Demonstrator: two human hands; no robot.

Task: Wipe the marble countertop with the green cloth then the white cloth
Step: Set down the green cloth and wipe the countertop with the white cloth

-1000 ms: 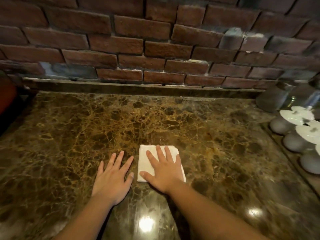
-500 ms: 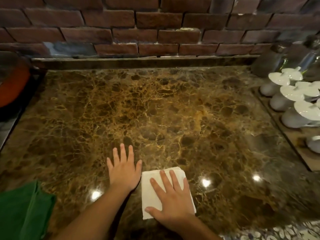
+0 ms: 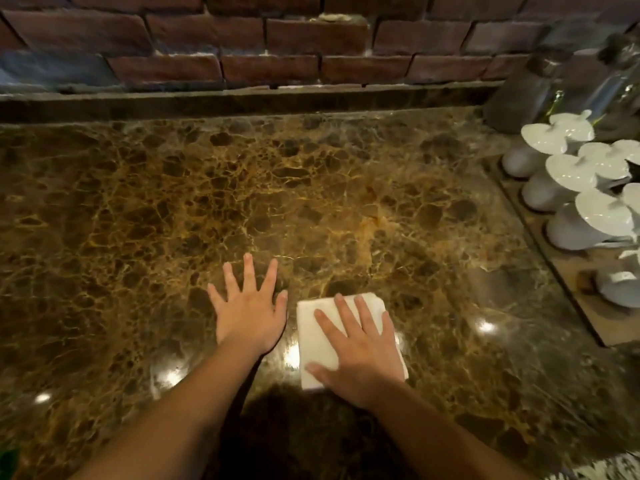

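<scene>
The brown veined marble countertop fills the view. A folded white cloth lies flat on it near the front edge. My right hand presses palm-down on the cloth and covers its right half. Just left of the cloth, my left hand rests flat on the bare marble with fingers spread, holding nothing. Only a sliver of the green cloth shows at the bottom left corner.
A wooden tray on the right carries several white lidded pots. Glass jars stand in the back right corner. A brick wall with a low marble ledge closes off the back.
My right hand slid the white cloth from mid-counter back toward me, then slightly forward again. My left hand kept beside it. The green cloth has almost left the view.
</scene>
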